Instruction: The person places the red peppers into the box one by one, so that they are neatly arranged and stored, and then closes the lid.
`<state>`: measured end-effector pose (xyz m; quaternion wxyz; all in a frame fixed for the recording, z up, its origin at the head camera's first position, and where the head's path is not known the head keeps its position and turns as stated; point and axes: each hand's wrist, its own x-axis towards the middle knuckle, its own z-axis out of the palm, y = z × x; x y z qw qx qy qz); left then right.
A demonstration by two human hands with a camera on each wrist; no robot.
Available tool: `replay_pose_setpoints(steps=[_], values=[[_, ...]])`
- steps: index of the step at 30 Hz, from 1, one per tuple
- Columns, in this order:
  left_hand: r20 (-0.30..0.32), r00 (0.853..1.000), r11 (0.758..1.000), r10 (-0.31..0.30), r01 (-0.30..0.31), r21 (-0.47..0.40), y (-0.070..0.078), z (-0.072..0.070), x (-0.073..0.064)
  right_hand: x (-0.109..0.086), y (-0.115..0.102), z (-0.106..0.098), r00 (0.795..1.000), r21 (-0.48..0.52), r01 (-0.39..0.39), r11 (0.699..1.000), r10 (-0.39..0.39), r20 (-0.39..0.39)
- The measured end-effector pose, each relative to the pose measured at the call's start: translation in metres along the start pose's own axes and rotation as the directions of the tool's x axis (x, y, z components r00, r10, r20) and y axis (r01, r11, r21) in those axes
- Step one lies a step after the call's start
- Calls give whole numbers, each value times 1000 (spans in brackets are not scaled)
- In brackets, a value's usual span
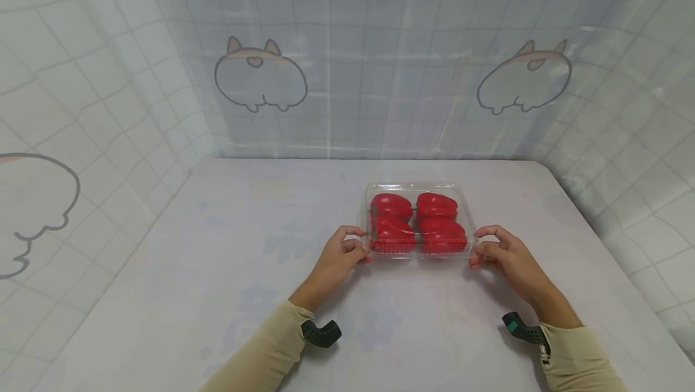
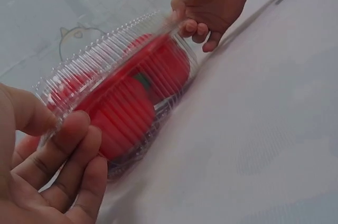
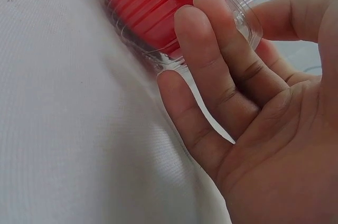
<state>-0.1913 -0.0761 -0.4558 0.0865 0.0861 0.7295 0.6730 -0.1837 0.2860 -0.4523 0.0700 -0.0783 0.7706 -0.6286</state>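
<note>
A clear plastic clamshell box [image 1: 411, 186] sits on the table, with several red bell peppers [image 1: 392, 206] inside under its see-through lid. At the near left corner, my left hand [image 1: 338, 262] pinches the box's rim between thumb and fingers. My right hand [image 1: 513, 262] pinches the rim at the near right corner. From the left wrist, the ribbed wall [image 2: 153, 71] of the box shows, with a green stem [image 2: 141, 80] behind it. In the right wrist view, the fingertips [image 3: 193, 23] overlap the box's corner, and the little finger is apart from the others.
A pale patterned cloth covers the table [image 1: 217, 271]. White grid-patterned curtains [image 1: 380, 78] with dog drawings rise behind and along both sides. Dark wrist devices [image 1: 321, 333] are strapped over both beige sleeves [image 1: 266, 350].
</note>
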Motion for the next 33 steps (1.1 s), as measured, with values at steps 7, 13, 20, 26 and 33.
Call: replay_pose_setpoints(steps=[7,13,20,26,33], values=[[-34,999,1000,2,-1,26,-3,-3,-2,0,1,2,998,-25,56,998,-57,-41],[-49,998,998,37,-35,50,-2,-6,-4,1,5,0,983,-117,144,983,-156,-98],[-57,993,988,104,-96,125,-5,-10,-7,0,7,-2,970,-130,186,974,-203,-132],[-70,986,959,152,-130,252,-4,-16,-8,2,7,-2,963,-126,185,975,-205,-174],[-109,979,922,174,-123,367,4,-32,2,5,9,-10,965,-275,93,957,-154,-212]])
